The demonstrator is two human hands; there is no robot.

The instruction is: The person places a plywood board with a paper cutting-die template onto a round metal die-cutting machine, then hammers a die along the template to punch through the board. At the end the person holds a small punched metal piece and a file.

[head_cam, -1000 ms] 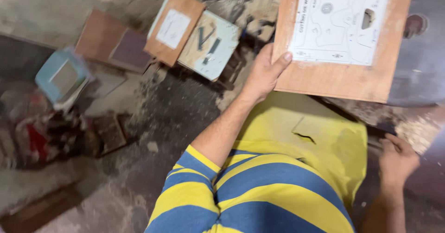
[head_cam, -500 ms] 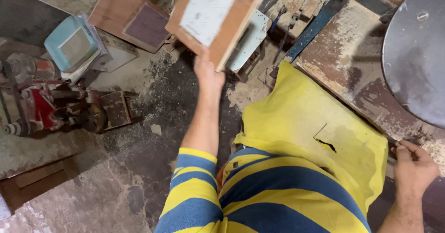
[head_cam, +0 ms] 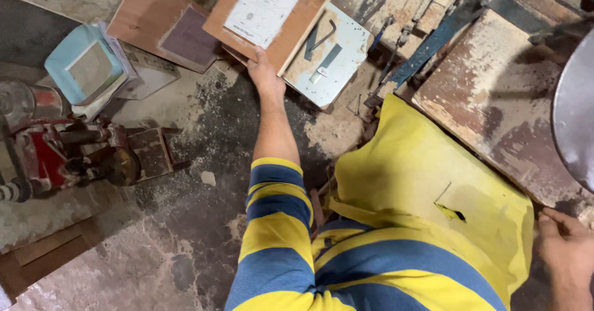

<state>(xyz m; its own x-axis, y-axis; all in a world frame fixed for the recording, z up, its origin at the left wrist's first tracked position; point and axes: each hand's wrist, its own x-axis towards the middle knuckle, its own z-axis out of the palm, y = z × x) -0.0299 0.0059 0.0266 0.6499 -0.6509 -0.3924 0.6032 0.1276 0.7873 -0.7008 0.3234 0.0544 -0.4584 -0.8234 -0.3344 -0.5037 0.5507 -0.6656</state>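
Left hand (head_cam: 266,76) is stretched forward, fingers clamped on the near edge of a wooden board (head_cam: 267,15) bearing a white paper template (head_cam: 260,11); the board is held over a pale metal plate (head_cam: 328,57) and another wooden panel (head_cam: 167,29) lying on the dusty floor (head_cam: 185,237). Right hand (head_cam: 566,252) rests beside the worn bench (head_cam: 482,101), fingers loosely together, holding nothing discernible. Risk, as judged: the one-handed edge grip offers little control, so the board could tip or slip onto the plate. A red machine (head_cam: 49,156) stands close to the left.
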